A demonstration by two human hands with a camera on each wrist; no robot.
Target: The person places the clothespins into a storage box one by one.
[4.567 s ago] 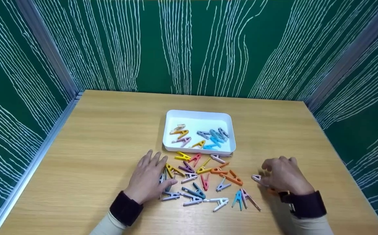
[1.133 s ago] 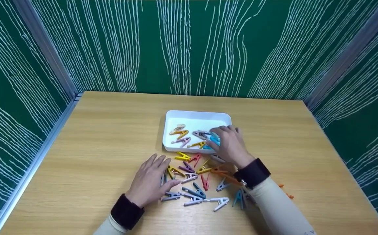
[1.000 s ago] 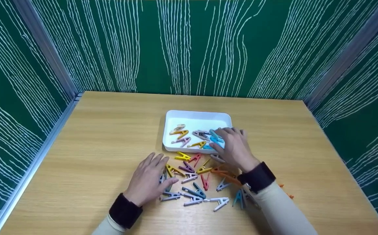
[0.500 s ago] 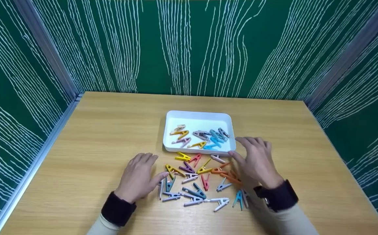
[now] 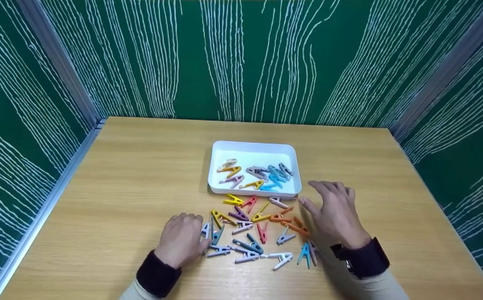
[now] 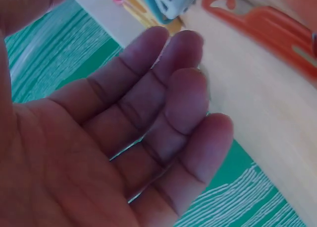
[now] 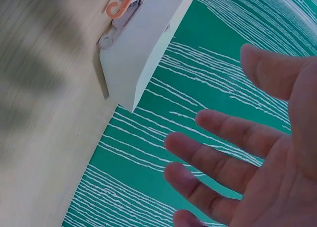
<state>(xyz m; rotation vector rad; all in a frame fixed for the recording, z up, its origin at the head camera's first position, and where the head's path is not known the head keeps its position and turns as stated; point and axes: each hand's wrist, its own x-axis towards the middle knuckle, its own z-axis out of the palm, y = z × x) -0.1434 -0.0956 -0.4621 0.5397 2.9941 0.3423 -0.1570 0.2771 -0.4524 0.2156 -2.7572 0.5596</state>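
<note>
Many plastic clothespins lie loose on the wooden table in front of a white tray. My left hand is low at the pile's left edge, close to a pale clothespin and a teal clothespin. Its fingers bend loosely, and the left wrist view shows an empty palm. Right of the tray's front corner hovers my right hand, fingers spread and holding nothing. Inside the tray are several clothespins, among them a yellow-orange clothespin and a blue clothespin.
An orange clothespin lies at the pile's right, with a turquoise clothespin nearer the front. Green panels with white wavy lines enclose the table at the back and sides.
My right hand took a pale clothespin at the right, reached over the tray, and has drawn back empty to the right. Another greyish clothespin lies in the tray. My left fingers have bent inward.
</note>
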